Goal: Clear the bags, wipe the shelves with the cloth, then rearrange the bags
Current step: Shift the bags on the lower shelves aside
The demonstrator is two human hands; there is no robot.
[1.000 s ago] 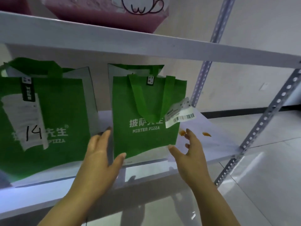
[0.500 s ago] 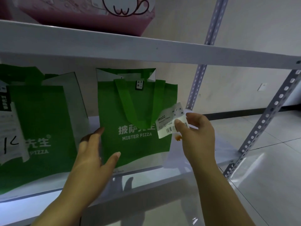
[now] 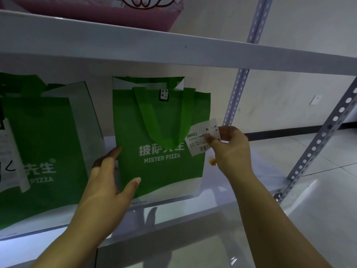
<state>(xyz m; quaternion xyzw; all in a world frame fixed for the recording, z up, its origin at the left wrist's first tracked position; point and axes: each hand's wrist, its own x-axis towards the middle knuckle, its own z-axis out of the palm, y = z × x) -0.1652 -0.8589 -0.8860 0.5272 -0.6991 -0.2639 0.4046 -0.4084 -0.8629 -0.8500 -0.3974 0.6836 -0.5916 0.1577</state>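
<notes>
A green Mister Pizza bag (image 3: 160, 167) stands upright on the white shelf (image 3: 241, 182). My left hand (image 3: 108, 182) lies open against the bag's lower left edge, thumb on its front. My right hand (image 3: 231, 149) pinches the white delivery label (image 3: 199, 138) that hangs at the bag's right side. A second, larger green bag (image 3: 44, 144) with a white slip on its front stands to the left, cut off by the frame edge. No cloth is in view.
An orange spot (image 3: 212, 162) lies on the shelf just right of the bag. A pink bag (image 3: 116, 10) sits on the upper shelf (image 3: 173, 45). Perforated metal uprights (image 3: 316, 140) stand at the shelf's right end, with tiled floor beyond.
My right hand rose from beside the bag's lower right corner and took hold of the label. My left hand stayed against the bag's left edge. The view shifted slightly right.
</notes>
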